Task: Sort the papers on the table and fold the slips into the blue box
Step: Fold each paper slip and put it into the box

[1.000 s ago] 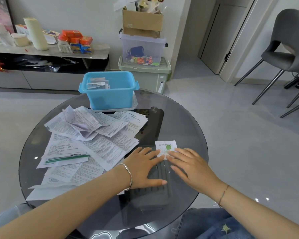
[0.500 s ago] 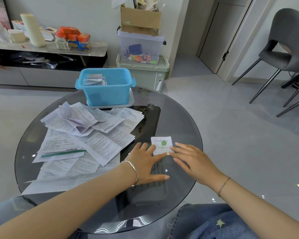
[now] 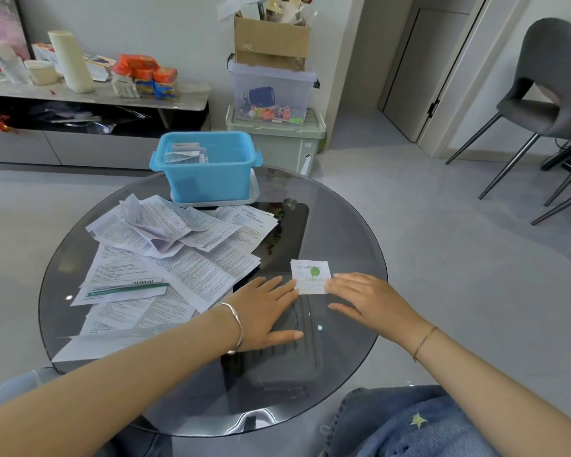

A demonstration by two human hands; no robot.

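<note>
A small white slip with a green mark (image 3: 310,275) lies flat on the round glass table (image 3: 343,225). My left hand (image 3: 264,311) lies flat beside it, fingertips touching its left edge. My right hand (image 3: 370,298) lies flat too, fingertips on the slip's right edge. A loose heap of printed papers (image 3: 165,255) covers the table's left half. The blue box (image 3: 208,166) stands on a white lid at the table's far side, with several folded slips inside at its left.
Behind the table stand stacked storage bins with a cardboard box (image 3: 272,37) on top. A low cabinet (image 3: 80,127) with packets and jars runs along the left wall. A grey chair (image 3: 554,103) stands at the right. My denim-clad knee (image 3: 409,423) is below the table edge.
Both hands stay flat at the slip's edges and the slip keeps its place on the glass. Only the view has shifted slightly.
</note>
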